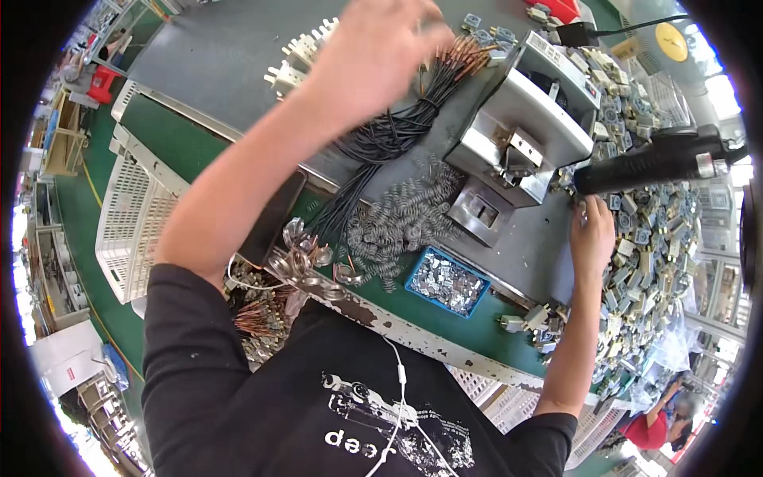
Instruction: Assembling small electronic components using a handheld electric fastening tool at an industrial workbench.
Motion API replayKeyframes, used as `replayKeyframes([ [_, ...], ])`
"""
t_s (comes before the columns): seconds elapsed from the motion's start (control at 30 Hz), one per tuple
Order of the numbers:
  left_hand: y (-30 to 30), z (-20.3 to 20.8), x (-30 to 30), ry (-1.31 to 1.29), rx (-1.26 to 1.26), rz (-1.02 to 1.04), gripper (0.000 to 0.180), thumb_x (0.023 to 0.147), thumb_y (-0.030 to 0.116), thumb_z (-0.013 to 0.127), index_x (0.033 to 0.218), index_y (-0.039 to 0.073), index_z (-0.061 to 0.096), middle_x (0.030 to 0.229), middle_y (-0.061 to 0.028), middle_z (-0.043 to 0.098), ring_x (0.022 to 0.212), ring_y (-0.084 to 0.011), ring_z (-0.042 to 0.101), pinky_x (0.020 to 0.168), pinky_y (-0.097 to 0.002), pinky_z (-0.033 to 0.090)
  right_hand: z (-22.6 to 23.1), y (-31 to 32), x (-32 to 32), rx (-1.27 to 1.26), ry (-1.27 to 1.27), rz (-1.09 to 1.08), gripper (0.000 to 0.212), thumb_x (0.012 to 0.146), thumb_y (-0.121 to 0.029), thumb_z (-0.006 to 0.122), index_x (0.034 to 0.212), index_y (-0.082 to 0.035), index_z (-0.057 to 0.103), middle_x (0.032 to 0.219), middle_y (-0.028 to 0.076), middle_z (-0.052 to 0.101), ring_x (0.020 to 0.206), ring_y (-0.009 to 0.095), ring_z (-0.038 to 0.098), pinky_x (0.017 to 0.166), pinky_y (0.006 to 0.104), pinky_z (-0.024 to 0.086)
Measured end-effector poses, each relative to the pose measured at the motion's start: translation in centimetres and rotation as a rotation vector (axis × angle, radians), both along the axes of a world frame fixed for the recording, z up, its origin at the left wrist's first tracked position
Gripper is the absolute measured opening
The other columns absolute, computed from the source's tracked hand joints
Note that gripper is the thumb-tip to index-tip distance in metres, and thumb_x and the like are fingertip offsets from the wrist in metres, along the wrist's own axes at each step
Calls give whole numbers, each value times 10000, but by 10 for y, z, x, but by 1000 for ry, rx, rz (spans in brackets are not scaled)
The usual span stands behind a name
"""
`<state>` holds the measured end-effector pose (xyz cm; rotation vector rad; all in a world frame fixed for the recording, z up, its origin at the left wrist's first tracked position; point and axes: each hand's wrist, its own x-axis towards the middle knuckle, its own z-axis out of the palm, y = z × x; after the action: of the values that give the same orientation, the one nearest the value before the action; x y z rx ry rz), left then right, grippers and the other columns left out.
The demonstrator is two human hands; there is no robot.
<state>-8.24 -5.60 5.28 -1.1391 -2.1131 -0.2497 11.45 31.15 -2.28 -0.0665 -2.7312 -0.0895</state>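
My left hand [385, 56] reaches across the far side of the bench, above a bundle of black cables [393, 131] with bare copper ends. Its fingers are blurred, so what they hold, if anything, does not show. Close by on its left are several white plug pieces [298, 57]. My right hand [593, 237] is at the right edge of the metal work plate, fingers bent together around something too small to make out. Just above those fingertips hangs a black power screwdriver [648, 161]. A large heap of grey and white plug housings [636, 262] lies to its right.
A metal bench fixture [517, 127] stands mid-right. Nearer me are a heap of coil springs [409, 215], a blue tray of small metal parts [447, 282] and shiny metal rings [298, 258]. A dark flat device [273, 219] lies under my left arm. A white crate [137, 215] stands left.
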Motion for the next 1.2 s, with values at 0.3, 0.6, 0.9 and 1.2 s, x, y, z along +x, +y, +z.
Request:
replayKeyframes([
  [0.3, 2, -55, 52, -224, -348, -255, 97, 736, 140, 635, 774, 95, 712, 958, -43, 655, 1084, -221, 590, 1058, -374, 411, 25, -56, 76, -1732, -89, -146, 267, 1009, -42, 536, 1259, 45, 568, 1043, 142, 682, 842, 231, 722, 720, 306, 600],
  [0.6, -7, -34, 55, -570, -111, -392, 191, 826, 126, 725, 963, 52, 614, 899, -88, 649, 942, -279, 640, 873, -398, 501, 51, -119, 80, -2069, -148, -5, 333, 983, 18, 550, 1313, 47, 522, 1125, 151, 666, 924, 255, 723, 824, 339, 599],
  [0.9, -23, -10, 66, -802, 101, -389, 168, 895, 47, 706, 1058, 27, 674, 931, -74, 674, 812, -199, 680, 728, -307, 545, 24, -143, 26, -696, -151, 120, 326, 851, -19, 737, 1168, -13, 659, 1087, 91, 673, 931, 209, 657, 850, 353, 521],
  [1.2, -41, -7, 65, -878, 158, -312, 156, 927, 57, 660, 1080, 38, 679, 928, -68, 681, 795, -192, 664, 738, -296, 534, 14, -144, 18, -506, -116, 208, 265, 830, -30, 733, 1086, -91, 704, 1075, 96, 664, 978, 305, 621, 860, 397, 501],
])
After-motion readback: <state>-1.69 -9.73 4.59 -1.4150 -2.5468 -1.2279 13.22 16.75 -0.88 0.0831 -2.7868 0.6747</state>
